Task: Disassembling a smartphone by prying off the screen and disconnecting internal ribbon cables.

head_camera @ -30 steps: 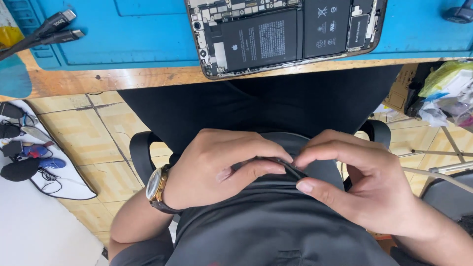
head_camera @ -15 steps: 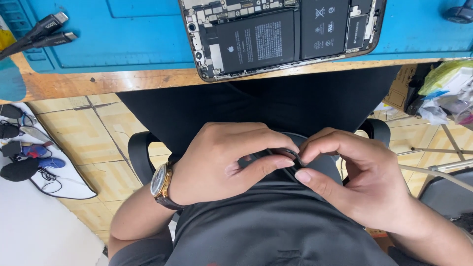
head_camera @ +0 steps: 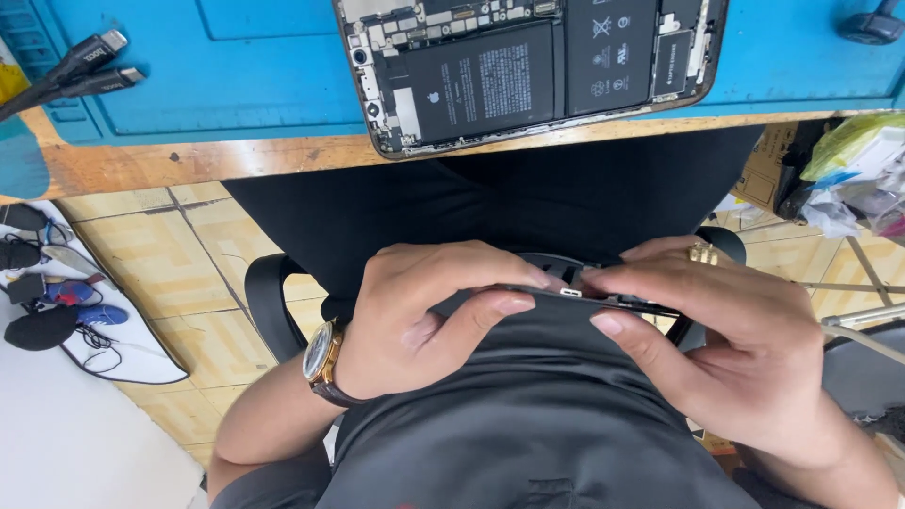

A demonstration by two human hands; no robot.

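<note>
Both hands work low over the person's lap, below the desk (head_camera: 189, 160) edge. The left hand (head_camera: 429, 316) is closed around one end of a thin dark panel (head_camera: 603, 300), thumb beneath and fingers curled over the top; the right hand (head_camera: 731, 353) grips the other end in the same pinch, a ring (head_camera: 702, 253) showing on one finger. The panel is seen edge-on, roughly level, with a small pale connector at its near edge between the two thumbs. Up on the blue mat (head_camera: 255, 66) lies the opened phone body (head_camera: 533, 66), its black battery and boards exposed, well apart from the hands; two cable plugs (head_camera: 99, 61) rest at the mat's left side.

A part this thin probably bends or cracks easily, so an even grip along the edges, with light thumb pressure and no twisting between the hands, looks best. Fingertips are better kept off the connector
</note>
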